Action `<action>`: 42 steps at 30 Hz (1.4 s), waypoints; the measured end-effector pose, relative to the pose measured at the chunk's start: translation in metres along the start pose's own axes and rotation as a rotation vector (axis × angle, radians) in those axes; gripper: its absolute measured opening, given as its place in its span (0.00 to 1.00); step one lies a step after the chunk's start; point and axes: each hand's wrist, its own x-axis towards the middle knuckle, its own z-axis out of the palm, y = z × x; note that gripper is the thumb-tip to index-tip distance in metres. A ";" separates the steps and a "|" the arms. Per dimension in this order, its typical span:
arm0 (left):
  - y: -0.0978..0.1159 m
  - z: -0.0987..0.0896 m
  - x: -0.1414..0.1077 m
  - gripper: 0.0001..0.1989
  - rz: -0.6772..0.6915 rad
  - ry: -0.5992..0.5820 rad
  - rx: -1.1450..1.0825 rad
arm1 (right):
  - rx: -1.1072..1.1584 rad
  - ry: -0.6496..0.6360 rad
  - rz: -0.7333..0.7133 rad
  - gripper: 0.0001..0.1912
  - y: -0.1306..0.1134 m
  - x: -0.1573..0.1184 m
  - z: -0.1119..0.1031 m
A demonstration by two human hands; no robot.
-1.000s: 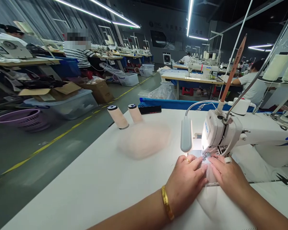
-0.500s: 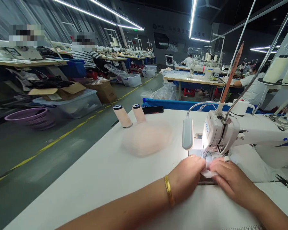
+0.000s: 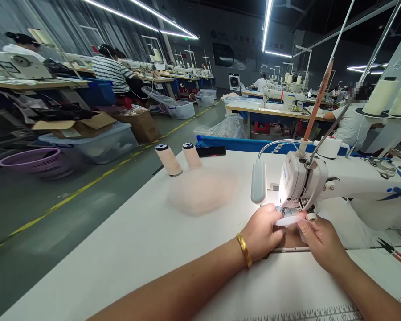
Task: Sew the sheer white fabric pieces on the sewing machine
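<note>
A white sewing machine (image 3: 292,178) stands at the right, its lamp (image 3: 258,182) lit beside the head. Under the needle area a small strip of white fabric (image 3: 288,220) stretches between my hands. My left hand (image 3: 265,229), a gold bracelet (image 3: 243,249) on its wrist, pinches the strip's left end close to the presser foot. On the other side my right hand (image 3: 321,238) grips the right end between thumb and fingers. The needle tip is too small to make out.
Two peach thread cones (image 3: 169,160) stand at the table's far left, near a black box (image 3: 211,151). Red-handled snips (image 3: 396,254) lie at the right. A ruler scale (image 3: 337,312) runs along the front. Several people sit at other machines. A purple basket (image 3: 33,162) is on the floor.
My hands have spread slightly apart, and the white strip between them now shows more plainly, lifted and curved. My left thumb now sits lower, apart from the fingertips. The view has shifted slightly.
</note>
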 end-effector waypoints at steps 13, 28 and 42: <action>0.007 -0.010 -0.033 0.08 0.362 -0.017 0.122 | -0.329 -0.525 -0.383 0.17 -0.016 -0.009 -0.023; -0.001 -0.011 -0.027 0.09 0.359 0.002 0.211 | -0.311 -0.515 -0.250 0.10 -0.011 -0.006 -0.021; -0.010 -0.010 -0.014 0.08 0.367 0.019 0.298 | -0.374 -0.494 -0.184 0.22 -0.004 -0.006 -0.015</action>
